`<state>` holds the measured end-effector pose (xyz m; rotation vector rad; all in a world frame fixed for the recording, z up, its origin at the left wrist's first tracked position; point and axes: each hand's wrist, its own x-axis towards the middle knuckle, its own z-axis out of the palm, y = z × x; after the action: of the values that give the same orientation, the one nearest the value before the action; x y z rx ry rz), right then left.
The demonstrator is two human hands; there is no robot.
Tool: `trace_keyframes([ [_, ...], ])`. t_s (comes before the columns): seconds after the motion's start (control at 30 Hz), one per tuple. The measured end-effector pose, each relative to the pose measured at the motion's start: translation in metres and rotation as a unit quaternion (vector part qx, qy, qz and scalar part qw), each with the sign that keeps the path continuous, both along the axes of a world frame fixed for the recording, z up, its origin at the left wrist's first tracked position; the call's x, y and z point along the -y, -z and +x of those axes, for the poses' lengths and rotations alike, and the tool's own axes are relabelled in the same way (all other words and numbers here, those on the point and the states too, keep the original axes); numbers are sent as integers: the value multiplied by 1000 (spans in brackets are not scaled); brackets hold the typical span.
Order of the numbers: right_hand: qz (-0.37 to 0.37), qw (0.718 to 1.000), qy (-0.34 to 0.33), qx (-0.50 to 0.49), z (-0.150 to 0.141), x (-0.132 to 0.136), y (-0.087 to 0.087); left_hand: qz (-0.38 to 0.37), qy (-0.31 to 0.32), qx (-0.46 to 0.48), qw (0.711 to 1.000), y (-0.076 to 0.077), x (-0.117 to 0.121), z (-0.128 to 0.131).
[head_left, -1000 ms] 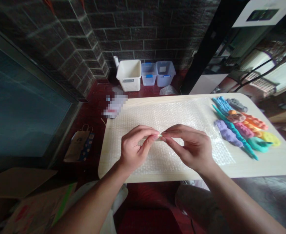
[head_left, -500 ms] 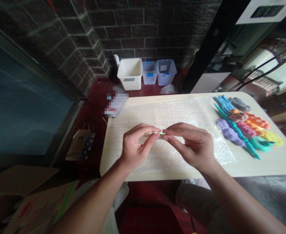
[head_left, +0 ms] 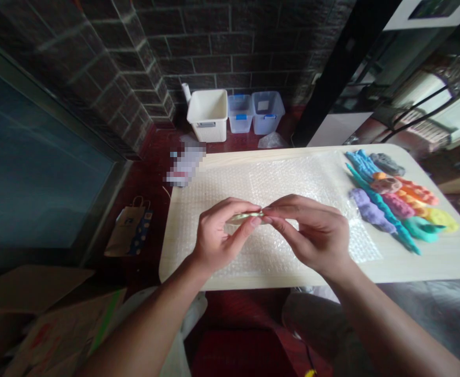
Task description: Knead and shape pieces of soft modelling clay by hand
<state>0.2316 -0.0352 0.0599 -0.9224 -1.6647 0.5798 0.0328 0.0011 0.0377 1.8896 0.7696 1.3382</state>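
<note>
A thin, flat pale green piece of modelling clay (head_left: 245, 215) is held up over the table, its edge facing me. My left hand (head_left: 224, 228) pinches it between thumb and fingers from the left. From the right, my right hand (head_left: 312, 230) grips its other end with thumb and fingertips, which nearly touch those of the left. The fingers cover much of the piece. Below both hands lies a sheet of bubble wrap (head_left: 288, 183). To the right, coloured lumps of modelling clay lie together, among them a purple lump (head_left: 371, 210) and a long teal roll (head_left: 390, 215).
The pale table (head_left: 410, 269) has a grey-white blurred item (head_left: 186, 165) at its far left corner. Beyond stand a white bin (head_left: 208, 115) and two clear boxes (head_left: 268, 112). A paper bag (head_left: 125, 230) and an open carton (head_left: 65, 324) are at the left.
The view has shifted slightly. Both hands keep their pinch on the pale green clay; my right hand has moved very slightly right, and a little more of the piece shows.
</note>
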Motion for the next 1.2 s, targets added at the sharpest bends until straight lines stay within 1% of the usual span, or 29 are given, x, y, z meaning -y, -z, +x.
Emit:
trace_keyframes([
  [0.1,-2,1000,12,-2,0,0,0,-23,0,12,1000,0,0,-1],
  [0.3,4,1000,6,-2,-2,0,1,30,-9,2,1000,-3,-1,0],
  [0.5,2,1000,11,3,-2,1,-1,-21,-6,30,999,-1,1,1],
  [0.63,-10,1000,9,7,-2,1,-1,13,-7,16,1000,-4,0,1],
  [0.7,-6,1000,8,12,-2,1,-1,17,-6,13,1000,-5,1,1],
  [0.87,-15,1000,14,17,-2,2,-2,-53,1,36,998,-2,3,1],
  [0.97,-16,1000,8,2,-2,1,-1,-43,11,44,998,-2,2,0],
  [1.1,6,1000,-5,6,-1,1,0,-20,29,60,998,-3,1,0],
  [1.2,8,1000,10,13,-1,1,-1,-43,22,62,997,-2,2,1],
])
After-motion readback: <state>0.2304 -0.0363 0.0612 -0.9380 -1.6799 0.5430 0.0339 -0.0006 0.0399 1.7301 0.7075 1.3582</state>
